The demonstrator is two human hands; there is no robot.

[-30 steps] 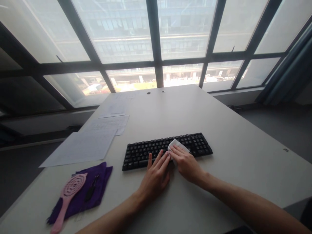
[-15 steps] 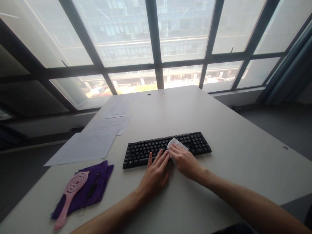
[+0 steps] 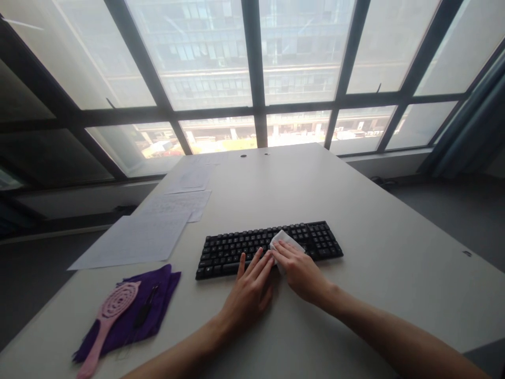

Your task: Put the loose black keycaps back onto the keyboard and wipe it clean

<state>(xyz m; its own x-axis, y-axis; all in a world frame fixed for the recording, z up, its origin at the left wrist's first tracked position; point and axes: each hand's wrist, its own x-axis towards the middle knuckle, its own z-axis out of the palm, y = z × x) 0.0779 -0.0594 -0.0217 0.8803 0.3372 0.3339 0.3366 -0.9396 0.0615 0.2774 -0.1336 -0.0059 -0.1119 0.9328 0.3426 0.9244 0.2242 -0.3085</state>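
Observation:
A black keyboard (image 3: 232,252) lies on the white table (image 3: 292,189), in front of me. My right hand (image 3: 298,266) presses a folded white wipe (image 3: 287,240) onto the keys right of the keyboard's middle, fingers together over it. Part of the wipe is hidden under that hand. My left hand (image 3: 251,281) rests on the keyboard's front edge and lower keys, with its fingers spread and nothing held. Its fingertips come close to the right hand's fingers.
At the left, a pink hairbrush (image 3: 118,301) and a dark slim tool (image 3: 145,310) lie on a folded purple cloth (image 3: 161,295). White paper sheets (image 3: 134,237) run along the table's left edge. Large windows stand beyond the table.
The view has shifted slightly, so the keyboard and table sit a little lower in the picture. Both hands keep nearly the same places on the keyboard.

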